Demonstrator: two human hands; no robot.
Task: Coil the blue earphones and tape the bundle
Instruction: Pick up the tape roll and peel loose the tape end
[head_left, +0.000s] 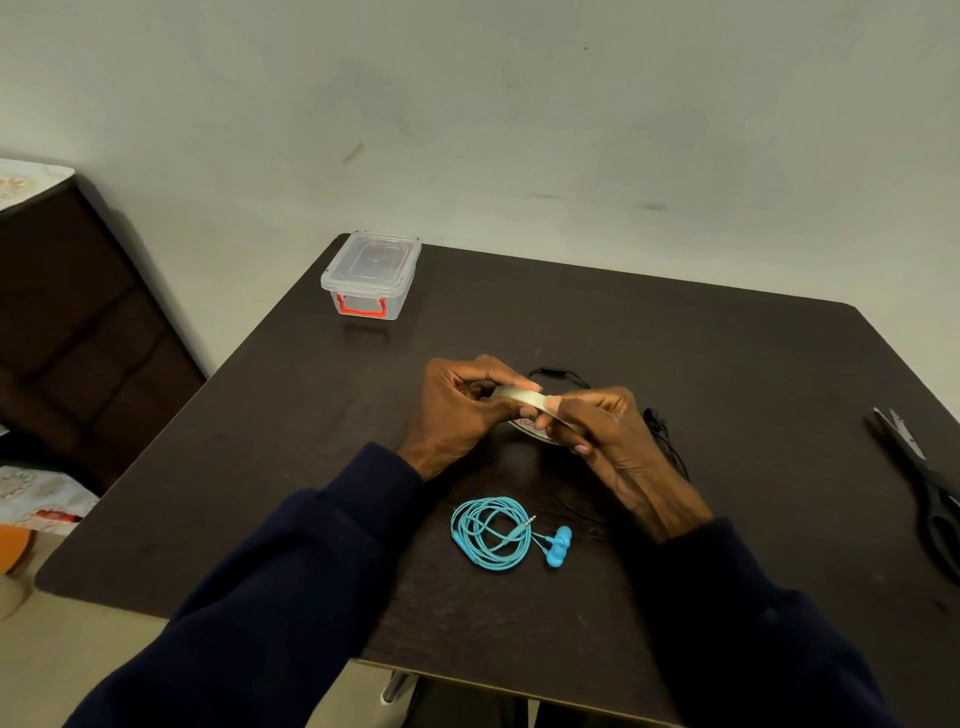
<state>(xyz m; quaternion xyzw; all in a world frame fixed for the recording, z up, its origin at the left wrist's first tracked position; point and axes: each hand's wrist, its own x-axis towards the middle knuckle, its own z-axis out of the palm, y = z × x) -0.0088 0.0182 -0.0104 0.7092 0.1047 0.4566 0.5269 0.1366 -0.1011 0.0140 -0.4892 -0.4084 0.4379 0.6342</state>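
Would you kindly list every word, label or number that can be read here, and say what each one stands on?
On the tape roll: red print on its white side, partly hidden by the left hand and right hand, too blurred to read.
On the red packet at the far left: too small to read.
On the clear box, scissors and blue earphones: no text visible.

left sleeve (291, 571): dark navy, long, cuff at wrist | right sleeve (737, 623): same navy | left grip (460, 410), right grip (608, 436): bare
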